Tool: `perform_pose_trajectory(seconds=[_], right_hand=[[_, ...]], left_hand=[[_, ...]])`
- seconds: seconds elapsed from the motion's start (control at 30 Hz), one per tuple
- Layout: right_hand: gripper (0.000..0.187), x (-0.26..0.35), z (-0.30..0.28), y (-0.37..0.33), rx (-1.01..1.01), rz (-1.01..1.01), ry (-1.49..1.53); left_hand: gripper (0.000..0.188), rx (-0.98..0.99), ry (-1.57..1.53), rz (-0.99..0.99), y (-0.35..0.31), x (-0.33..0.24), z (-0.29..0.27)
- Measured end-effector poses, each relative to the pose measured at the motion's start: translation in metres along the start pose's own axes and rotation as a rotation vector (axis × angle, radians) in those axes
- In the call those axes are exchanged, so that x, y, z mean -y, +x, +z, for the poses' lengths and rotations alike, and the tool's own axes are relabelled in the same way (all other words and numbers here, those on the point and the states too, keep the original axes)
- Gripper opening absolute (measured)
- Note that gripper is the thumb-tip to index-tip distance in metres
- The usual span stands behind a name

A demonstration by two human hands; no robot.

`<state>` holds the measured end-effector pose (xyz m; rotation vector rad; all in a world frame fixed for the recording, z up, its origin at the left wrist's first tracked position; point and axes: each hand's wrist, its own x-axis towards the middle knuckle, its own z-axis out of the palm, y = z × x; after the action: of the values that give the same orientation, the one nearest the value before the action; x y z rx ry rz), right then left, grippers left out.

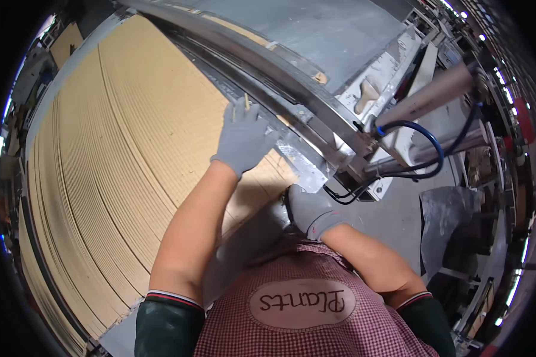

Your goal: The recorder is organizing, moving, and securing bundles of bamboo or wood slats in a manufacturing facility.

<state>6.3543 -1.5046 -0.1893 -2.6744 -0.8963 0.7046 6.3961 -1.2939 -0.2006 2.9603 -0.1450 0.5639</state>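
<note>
Head view, one moment. Item: stack of thin tan sheets point(119, 149), edges fanned in fine ridges. Long axis runs from below and left of the left hand up and away past its fingertips; the far end points toward the top of the picture. The stack lies directly beneath and to the left of the left hand, well left of the right hand.

Left hand point(243, 138): grey glove, arm stretched forward, fingers flat and close together, pressed on the stack's right edge where it meets a metal rail point(268, 77). A thin pale sliver shows at the fingertips; whether it is gripped cannot be told.

Right hand point(308, 211): grey glove, curled into a loose fist, resting on the grey metal surface point(253, 235) at the near corner of the stack; what it holds, if anything, cannot be told.

Surroundings: beyond the right hand, a grey machine frame with a blue hose point(426, 140) and a pale roller point(432, 95). Grey floor point(393, 220) to the right. Bright lamps line the far right rim.
</note>
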Motion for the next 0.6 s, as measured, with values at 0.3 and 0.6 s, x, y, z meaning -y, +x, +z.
perform_pose_trajectory(seconds=[0.3, 0.6], right_hand=[[0.029, -0.138, -0.056, -0.168, 0.349, 0.288, 0.831], [0.032, -0.217, -0.110, -0.066, -0.614, 0.234, 1.465]], left_hand=[[0.030, -0.064, 0.022, 0.021, -0.004, 0.003, -0.002], [0.052, -0.080, -0.104, -0.093, -0.019, -0.024, -0.024]])
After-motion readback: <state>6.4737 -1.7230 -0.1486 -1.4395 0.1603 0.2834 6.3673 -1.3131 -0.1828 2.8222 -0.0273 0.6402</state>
